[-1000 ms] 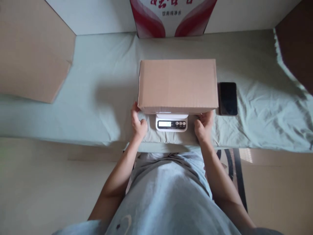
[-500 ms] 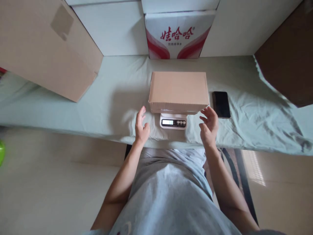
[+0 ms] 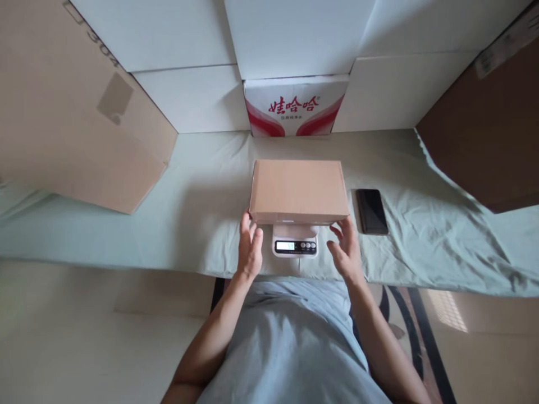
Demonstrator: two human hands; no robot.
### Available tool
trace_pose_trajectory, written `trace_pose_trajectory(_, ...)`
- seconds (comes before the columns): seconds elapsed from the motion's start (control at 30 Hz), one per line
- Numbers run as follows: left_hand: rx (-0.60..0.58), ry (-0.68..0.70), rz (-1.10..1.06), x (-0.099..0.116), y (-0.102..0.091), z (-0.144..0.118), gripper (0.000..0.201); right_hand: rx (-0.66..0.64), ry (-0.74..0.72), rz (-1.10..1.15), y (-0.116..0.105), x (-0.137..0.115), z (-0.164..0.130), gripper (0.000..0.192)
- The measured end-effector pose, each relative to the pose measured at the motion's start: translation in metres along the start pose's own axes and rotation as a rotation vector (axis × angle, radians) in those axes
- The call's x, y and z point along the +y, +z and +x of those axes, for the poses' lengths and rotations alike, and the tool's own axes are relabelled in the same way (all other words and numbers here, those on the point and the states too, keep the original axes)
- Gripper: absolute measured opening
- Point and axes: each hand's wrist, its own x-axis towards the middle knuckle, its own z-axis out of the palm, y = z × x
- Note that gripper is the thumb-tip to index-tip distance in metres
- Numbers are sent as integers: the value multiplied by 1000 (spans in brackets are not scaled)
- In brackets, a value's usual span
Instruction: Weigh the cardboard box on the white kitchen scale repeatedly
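A plain brown cardboard box (image 3: 298, 188) rests on a small white kitchen scale (image 3: 295, 248), whose lit display and buttons show below the box's front edge. At the box's front left corner is my left hand (image 3: 250, 247), its thumb and fingers apart and the fingertips up against the edge. My right hand (image 3: 347, 247) is at the front right corner in much the same way, open, with fingertips partly under the box edge. Whether either hand presses on the box I cannot tell. The display digits are too blurred to read surely.
A black phone (image 3: 372, 211) lies right of the box on the pale green cloth (image 3: 429, 235). Large cardboard cartons stand left (image 3: 84, 129) and right (image 3: 484, 129). White boxes line the back, with a red-and-white printed carton (image 3: 295, 106) in the middle.
Both hands have moved forward and in, from just short of the box to its front corners. The camera has tilted up, so the scene sits lower. The box still rests on the scale.
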Motion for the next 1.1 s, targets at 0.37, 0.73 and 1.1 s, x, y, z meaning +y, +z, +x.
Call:
trace_pose_trajectory(0.37, -58, 159, -106, 3, 31, 115, 54, 73, -54, 42, 10, 10, 106, 76)
trace_pose_trajectory(0.73, 25, -88, 64, -43, 31, 114, 68, 19, 82, 11, 14, 56, 97, 73)
trace_pose_trajectory(1.1, 77, -65, 151, -104, 28, 104, 64, -24, 102, -79, 2, 78, 87, 79)
